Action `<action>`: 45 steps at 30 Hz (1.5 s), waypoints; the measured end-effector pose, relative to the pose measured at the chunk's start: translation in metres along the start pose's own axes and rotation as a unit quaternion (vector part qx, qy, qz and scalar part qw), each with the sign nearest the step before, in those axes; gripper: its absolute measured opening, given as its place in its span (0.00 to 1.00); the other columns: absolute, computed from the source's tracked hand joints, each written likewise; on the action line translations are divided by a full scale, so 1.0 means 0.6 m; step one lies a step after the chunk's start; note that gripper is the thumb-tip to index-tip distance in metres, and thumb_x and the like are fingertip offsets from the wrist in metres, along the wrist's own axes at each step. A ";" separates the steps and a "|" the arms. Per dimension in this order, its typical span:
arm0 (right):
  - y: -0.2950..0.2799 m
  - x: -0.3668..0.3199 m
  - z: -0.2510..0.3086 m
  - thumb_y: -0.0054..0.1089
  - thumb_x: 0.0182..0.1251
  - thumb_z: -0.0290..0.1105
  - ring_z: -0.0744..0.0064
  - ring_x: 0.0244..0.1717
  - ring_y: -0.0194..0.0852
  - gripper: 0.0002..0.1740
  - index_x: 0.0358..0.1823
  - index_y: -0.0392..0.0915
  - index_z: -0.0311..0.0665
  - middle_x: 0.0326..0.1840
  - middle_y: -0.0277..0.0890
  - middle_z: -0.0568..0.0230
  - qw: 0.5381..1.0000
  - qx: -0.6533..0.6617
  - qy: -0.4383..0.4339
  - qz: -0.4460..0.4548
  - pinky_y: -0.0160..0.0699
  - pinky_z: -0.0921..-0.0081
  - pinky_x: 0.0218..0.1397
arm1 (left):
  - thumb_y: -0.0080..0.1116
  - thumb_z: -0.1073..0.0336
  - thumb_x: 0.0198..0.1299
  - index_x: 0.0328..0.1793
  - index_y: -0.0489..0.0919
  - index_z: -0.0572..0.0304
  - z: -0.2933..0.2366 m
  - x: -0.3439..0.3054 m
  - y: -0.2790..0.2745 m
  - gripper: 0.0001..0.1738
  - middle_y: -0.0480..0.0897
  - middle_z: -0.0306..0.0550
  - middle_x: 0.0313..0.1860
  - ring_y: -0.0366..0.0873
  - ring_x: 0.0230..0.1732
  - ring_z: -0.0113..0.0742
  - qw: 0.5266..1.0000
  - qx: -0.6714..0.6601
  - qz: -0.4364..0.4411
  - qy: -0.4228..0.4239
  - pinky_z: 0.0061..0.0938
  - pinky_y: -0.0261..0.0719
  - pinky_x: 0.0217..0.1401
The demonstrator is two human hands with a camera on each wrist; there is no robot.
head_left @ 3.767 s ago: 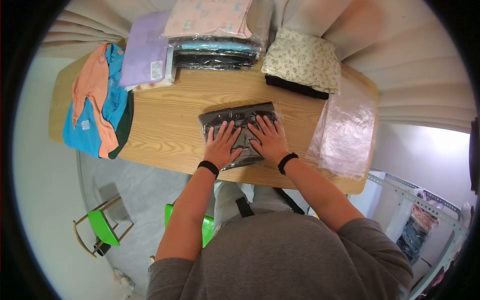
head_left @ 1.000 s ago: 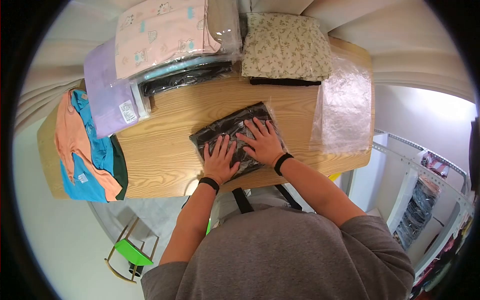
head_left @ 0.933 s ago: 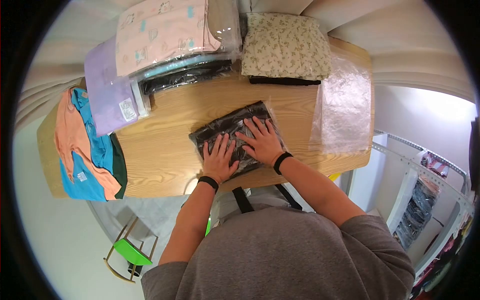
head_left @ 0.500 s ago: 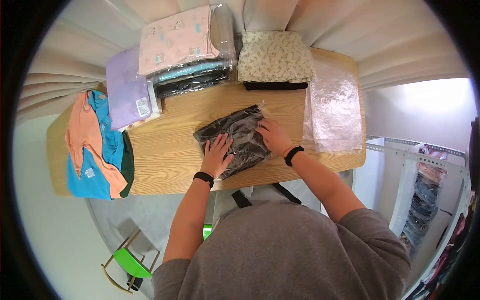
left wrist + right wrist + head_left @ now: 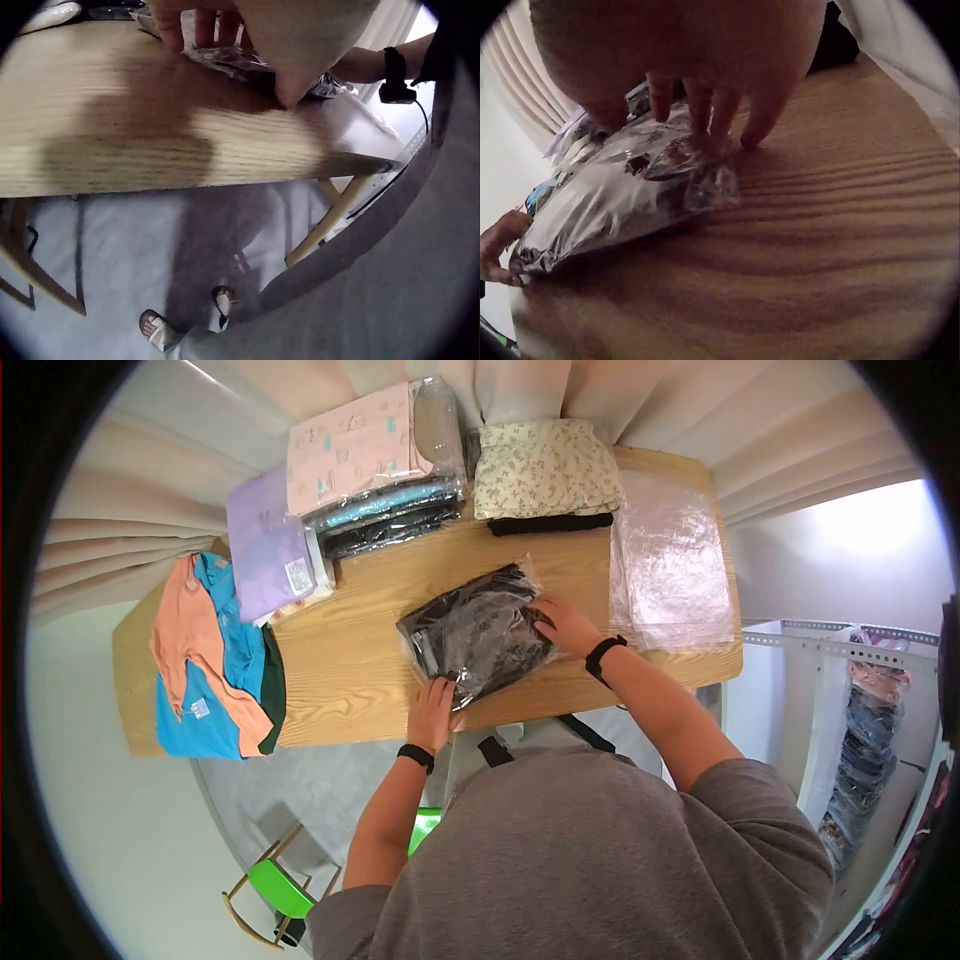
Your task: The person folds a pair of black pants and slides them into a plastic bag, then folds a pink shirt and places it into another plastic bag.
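Observation:
A folded black garment in a clear bag [image 5: 478, 638] lies tilted on the wooden table [image 5: 340, 680]. The left hand [image 5: 431, 716] grips its near-left corner, fingers on top; the right wrist view shows that hand [image 5: 504, 238] with its thumb low at the bag's edge [image 5: 600, 199]. At the right edge, the right hand [image 5: 566, 628] holds the bag with bent fingers. Seen from the right wrist, this hand [image 5: 686, 49] has its fingertips down at the crinkled plastic end and its thumb over the bag. In the left wrist view the left palm partly hides the bag [image 5: 232, 61].
Bagged clothes [image 5: 350, 445] are stacked at the back, beside a purple bagged garment [image 5: 268, 550]. A floral folded cloth [image 5: 548, 470] sits on a black one. Clear bags [image 5: 672, 565] lie right; orange and blue clothes [image 5: 200, 660] lie left. A metal rack [image 5: 815, 650] stands right.
From lying flat on the bag, the hands have moved apart: the left toward the near-left corner, the right to the right edge. More of the bag's top shows. The head view has also shifted.

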State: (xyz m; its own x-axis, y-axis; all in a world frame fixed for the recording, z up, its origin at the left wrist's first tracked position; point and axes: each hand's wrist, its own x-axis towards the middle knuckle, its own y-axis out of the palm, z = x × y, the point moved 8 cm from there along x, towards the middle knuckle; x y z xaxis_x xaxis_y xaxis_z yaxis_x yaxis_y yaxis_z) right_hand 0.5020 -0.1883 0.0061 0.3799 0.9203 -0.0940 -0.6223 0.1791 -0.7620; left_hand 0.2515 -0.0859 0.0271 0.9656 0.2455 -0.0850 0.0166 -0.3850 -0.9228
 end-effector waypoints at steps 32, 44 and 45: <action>0.007 0.017 -0.032 0.57 0.62 0.50 0.69 0.30 0.74 0.26 0.40 0.78 0.28 0.29 0.77 0.57 0.892 0.359 0.275 -0.021 0.70 0.71 0.34 | 0.50 0.52 0.66 0.47 0.75 0.70 0.268 0.019 -0.070 0.22 0.81 0.50 0.34 0.78 0.37 0.39 0.853 -0.327 -0.242 -0.326 0.32 0.74 0.41; 0.102 -0.015 -0.022 0.69 0.53 0.42 0.60 0.39 0.78 0.33 0.51 0.71 0.22 0.42 0.77 0.45 0.870 0.375 0.320 0.030 0.77 0.68 0.41 | 0.61 0.55 0.58 0.39 0.78 0.72 0.232 -0.101 0.102 0.21 0.77 0.41 0.25 0.71 0.26 0.27 0.763 -0.410 -0.137 -0.481 0.24 0.68 0.30; 0.083 -0.015 0.005 0.69 0.53 0.42 0.60 0.39 0.78 0.33 0.51 0.71 0.22 0.42 0.77 0.45 0.870 0.375 0.320 0.029 0.77 0.68 0.41 | 0.61 0.55 0.58 0.35 0.78 0.70 0.237 -0.106 0.121 0.19 0.76 0.39 0.24 0.69 0.25 0.27 0.751 -0.427 -0.125 -0.488 0.25 0.67 0.29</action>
State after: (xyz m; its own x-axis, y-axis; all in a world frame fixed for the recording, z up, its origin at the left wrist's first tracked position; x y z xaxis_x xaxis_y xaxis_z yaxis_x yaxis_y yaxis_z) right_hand 0.4655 -0.1863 -0.0290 0.4857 0.5972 -0.6384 -0.8339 0.5356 -0.1334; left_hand 0.1544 -0.0030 -0.0879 0.2620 0.7798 -0.5685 0.7286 -0.5461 -0.4133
